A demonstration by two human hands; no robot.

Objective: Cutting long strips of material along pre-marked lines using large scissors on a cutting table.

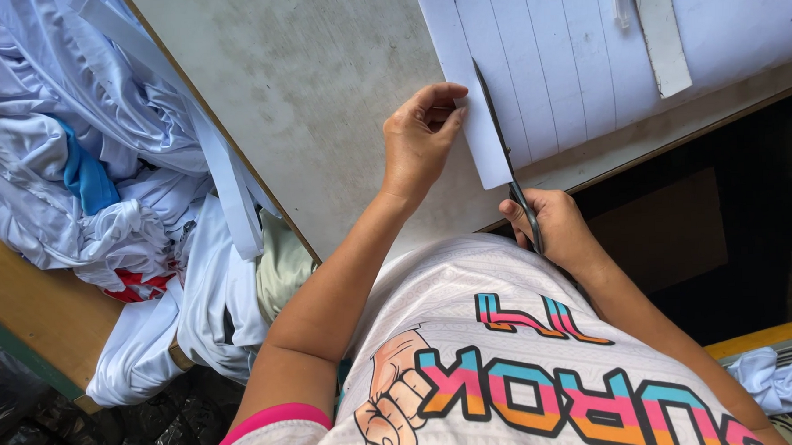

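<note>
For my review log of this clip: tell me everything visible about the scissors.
The scissors are dark, metal-looking, with long slim blades pointing away from the person. The right hand grips the handles, which it mostly hides, at the table's near edge. The blades run along a ruled line on the white sheet, partway into it. The left hand pinches the narrow strip left of the blades. How far the blades are apart cannot be told.

Matt white paper sheet point(584, 75), dark metal scissors point(498, 131) (smooth), scuffed grey tabletop point(321, 93).
</note>
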